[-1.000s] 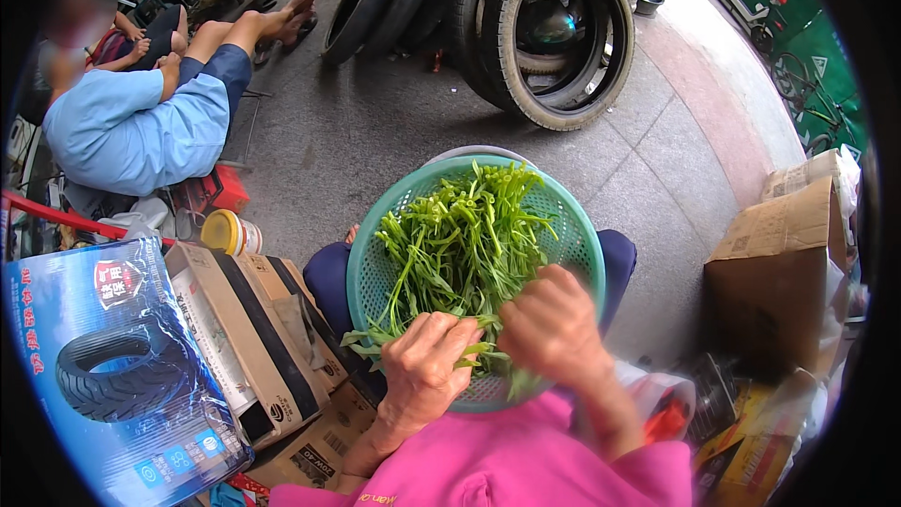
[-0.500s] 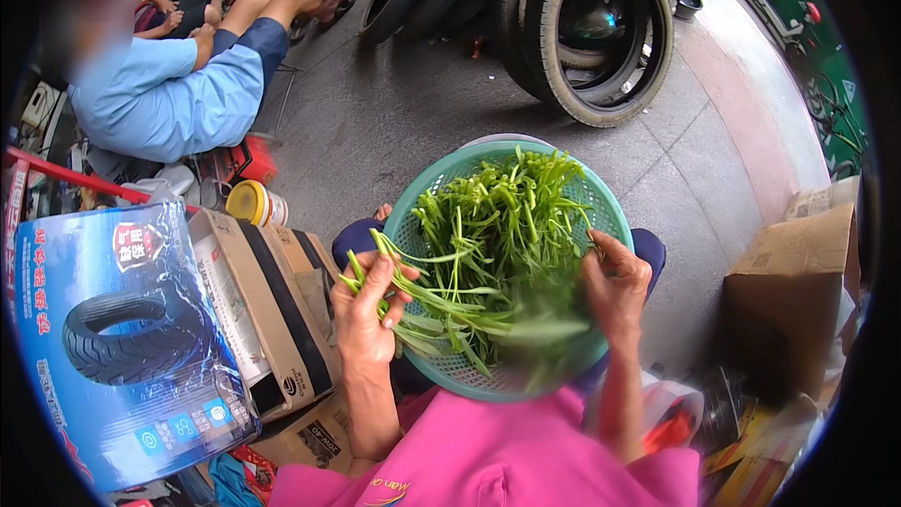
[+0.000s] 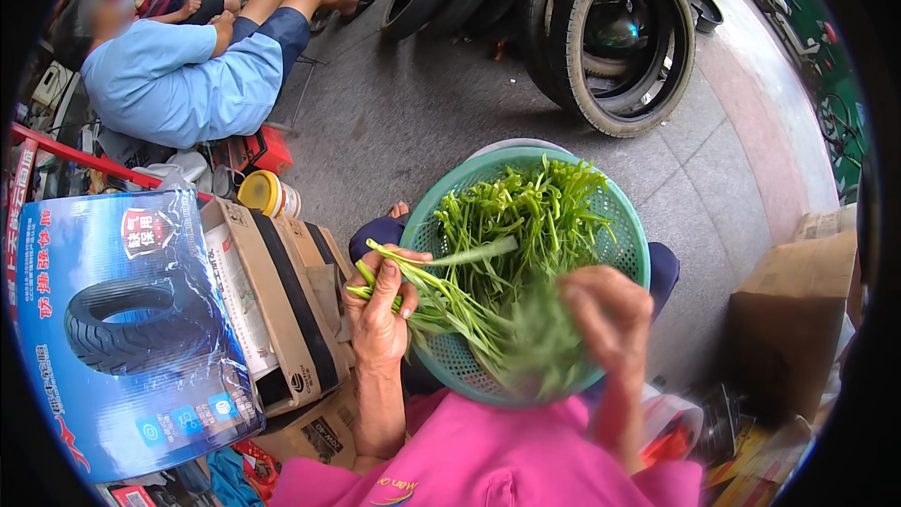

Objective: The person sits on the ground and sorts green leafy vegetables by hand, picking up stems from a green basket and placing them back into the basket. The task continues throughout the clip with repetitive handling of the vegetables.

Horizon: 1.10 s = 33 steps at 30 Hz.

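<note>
A green plastic colander (image 3: 634, 225) rests on my lap, heaped with water spinach (image 3: 526, 202), long stems with narrow leaves. My left hand (image 3: 380, 305) is closed round a bunch of water spinach stems (image 3: 450, 312) at the colander's left side. The cut ends stick out past the thumb, and the leafy ends trail to the right over the basket, blurred at the tips. Over the colander's right side is my right hand (image 3: 608, 314), smeared by motion. Whether its fingers hold anything does not show.
To my left stand a blue tyre box (image 3: 141, 319) and open cardboard boxes (image 3: 296, 310). A yellow-lidded tub (image 3: 267, 193) sits behind them. Tyres (image 3: 619, 47) stand ahead. A cardboard box (image 3: 793, 319) is at right. A person in light blue (image 3: 178, 75) sits far left.
My right hand has come up and left from the colander's right rim and is now blurred. My left hand keeps its bunch. The whole view has shifted slightly.
</note>
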Each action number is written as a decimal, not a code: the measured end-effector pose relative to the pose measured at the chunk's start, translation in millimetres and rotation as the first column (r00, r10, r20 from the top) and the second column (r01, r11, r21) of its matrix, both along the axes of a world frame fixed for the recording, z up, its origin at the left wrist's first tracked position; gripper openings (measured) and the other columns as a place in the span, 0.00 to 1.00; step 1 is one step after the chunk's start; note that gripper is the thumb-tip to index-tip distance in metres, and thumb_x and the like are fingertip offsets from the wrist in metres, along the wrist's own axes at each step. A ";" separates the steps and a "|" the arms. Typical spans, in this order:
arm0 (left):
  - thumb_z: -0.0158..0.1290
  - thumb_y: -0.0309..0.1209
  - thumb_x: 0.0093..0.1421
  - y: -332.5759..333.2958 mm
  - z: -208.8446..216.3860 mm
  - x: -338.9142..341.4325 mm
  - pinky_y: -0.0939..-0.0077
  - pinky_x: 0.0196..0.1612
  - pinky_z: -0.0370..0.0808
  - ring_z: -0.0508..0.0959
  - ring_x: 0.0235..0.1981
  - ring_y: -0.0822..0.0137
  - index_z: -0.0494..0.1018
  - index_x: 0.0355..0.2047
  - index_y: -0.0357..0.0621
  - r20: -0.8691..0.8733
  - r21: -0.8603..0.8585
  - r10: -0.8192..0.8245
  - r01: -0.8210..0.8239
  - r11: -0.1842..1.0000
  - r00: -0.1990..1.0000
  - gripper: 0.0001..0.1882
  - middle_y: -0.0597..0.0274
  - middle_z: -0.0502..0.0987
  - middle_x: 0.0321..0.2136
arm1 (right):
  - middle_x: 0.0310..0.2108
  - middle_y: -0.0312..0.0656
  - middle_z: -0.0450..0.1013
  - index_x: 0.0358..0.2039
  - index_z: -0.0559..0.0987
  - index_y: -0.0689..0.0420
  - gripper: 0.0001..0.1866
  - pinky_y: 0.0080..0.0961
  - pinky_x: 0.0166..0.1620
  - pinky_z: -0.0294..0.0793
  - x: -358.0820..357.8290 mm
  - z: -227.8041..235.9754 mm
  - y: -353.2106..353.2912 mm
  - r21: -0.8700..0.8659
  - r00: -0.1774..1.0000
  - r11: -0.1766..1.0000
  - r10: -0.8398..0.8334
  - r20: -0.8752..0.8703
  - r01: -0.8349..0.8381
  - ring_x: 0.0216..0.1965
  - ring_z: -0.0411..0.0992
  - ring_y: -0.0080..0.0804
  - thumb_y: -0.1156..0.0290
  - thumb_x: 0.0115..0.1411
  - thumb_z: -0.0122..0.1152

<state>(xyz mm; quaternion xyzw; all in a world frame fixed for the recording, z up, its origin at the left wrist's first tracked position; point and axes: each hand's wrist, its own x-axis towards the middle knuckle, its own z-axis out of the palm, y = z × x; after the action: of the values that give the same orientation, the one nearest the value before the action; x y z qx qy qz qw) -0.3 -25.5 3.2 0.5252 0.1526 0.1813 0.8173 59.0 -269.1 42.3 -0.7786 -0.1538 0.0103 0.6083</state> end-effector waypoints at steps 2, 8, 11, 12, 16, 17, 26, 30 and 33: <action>0.48 0.34 0.70 -6.8 -2.2 1.5 0.88 0.19 0.57 0.63 0.16 0.82 0.76 0.41 0.39 0.004 -0.003 -0.042 0.042 0.999 0.999 0.12 0.53 0.81 0.37 | 0.28 0.45 0.79 0.35 0.83 0.64 0.07 0.23 0.33 0.74 -1.7 -4.7 17.9 0.043 0.989 0.990 0.140 -0.051 -0.138 0.28 0.76 0.29 0.77 0.56 0.66; 0.52 0.30 0.68 -31.2 3.2 -10.7 0.90 0.22 0.62 0.65 0.18 0.84 0.77 0.43 0.38 -0.031 -0.015 -0.193 0.193 0.981 0.981 0.09 0.52 0.82 0.40 | 0.21 0.39 0.73 0.32 0.83 0.61 0.07 0.23 0.22 0.66 -18.9 -19.0 52.4 -0.056 0.976 0.985 0.151 -0.155 -0.161 0.17 0.67 0.24 0.73 0.53 0.64; 0.58 0.34 0.63 -30.2 1.4 -25.2 0.87 0.26 0.69 0.71 0.22 0.81 0.76 0.43 0.36 -0.028 -0.032 -0.251 0.250 0.968 0.968 0.13 0.52 0.82 0.39 | 0.21 0.40 0.73 0.30 0.82 0.61 0.06 0.23 0.22 0.65 -26.0 -30.8 49.0 -0.073 0.979 0.987 0.133 -0.157 -0.145 0.17 0.67 0.24 0.74 0.51 0.64; 0.60 0.33 0.62 -34.0 -3.0 -24.6 0.84 0.29 0.72 0.75 0.26 0.77 0.76 0.43 0.36 0.049 0.084 -0.236 0.231 0.969 0.971 0.14 0.53 0.81 0.38 | 0.21 0.40 0.73 0.28 0.81 0.61 0.06 0.23 0.22 0.65 -28.7 -28.6 47.0 -0.043 0.972 0.987 0.145 -0.184 -0.155 0.17 0.67 0.23 0.73 0.50 0.64; 0.61 0.25 0.58 -35.7 0.1 -38.3 0.76 0.38 0.77 0.81 0.35 0.69 0.77 0.38 0.36 -0.061 0.355 -0.247 0.252 0.900 0.967 0.09 0.55 0.80 0.34 | 0.21 0.40 0.73 0.29 0.82 0.61 0.07 0.26 0.24 0.67 -35.2 -34.8 40.6 -0.006 0.899 0.944 0.314 -0.305 -0.331 0.18 0.69 0.27 0.72 0.48 0.64; 0.61 0.24 0.58 -36.6 3.1 -41.2 0.77 0.38 0.77 0.81 0.34 0.69 0.77 0.38 0.37 -0.126 0.385 -0.233 0.264 0.884 0.964 0.08 0.55 0.80 0.34 | 0.22 0.42 0.74 0.30 0.82 0.62 0.08 0.27 0.27 0.69 -35.5 -34.7 38.9 -0.018 0.878 0.929 0.344 -0.333 -0.371 0.22 0.70 0.29 0.73 0.48 0.64; 0.59 0.23 0.59 -46.7 0.8 -48.3 0.78 0.33 0.75 0.80 0.31 0.69 0.78 0.40 0.36 -0.124 0.442 -0.188 0.224 0.869 0.974 0.08 0.54 0.83 0.35 | 0.18 0.42 0.72 0.24 0.82 0.63 0.04 0.25 0.24 0.67 -40.1 -37.6 37.7 -0.028 0.887 0.931 0.336 -0.318 -0.363 0.19 0.69 0.28 0.77 0.47 0.61; 0.60 0.23 0.59 -49.3 0.3 -49.0 0.78 0.30 0.74 0.79 0.29 0.71 0.78 0.40 0.36 -0.033 0.484 -0.203 0.193 0.853 0.979 0.09 0.57 0.83 0.31 | 0.18 0.40 0.72 0.23 0.81 0.64 0.03 0.21 0.24 0.65 -47.2 -32.1 39.4 0.010 0.931 0.989 0.145 -0.336 -0.150 0.20 0.68 0.22 0.80 0.47 0.61; 0.56 0.29 0.64 -53.9 11.3 -52.9 0.80 0.27 0.71 0.75 0.26 0.72 0.78 0.37 0.38 0.039 0.342 -0.147 0.125 0.931 0.988 0.07 0.57 0.81 0.27 | 0.22 0.36 0.74 0.23 0.81 0.65 0.05 0.16 0.27 0.63 -52.9 -43.2 40.6 0.229 0.918 0.968 -0.004 -0.397 0.104 0.22 0.65 0.16 0.82 0.51 0.57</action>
<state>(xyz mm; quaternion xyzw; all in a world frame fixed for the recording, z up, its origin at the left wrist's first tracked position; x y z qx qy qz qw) -53.2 -79.4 14.5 0.6611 0.0562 0.1648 0.7299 6.1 -228.5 -0.9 -0.6833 -0.0070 0.1303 0.7184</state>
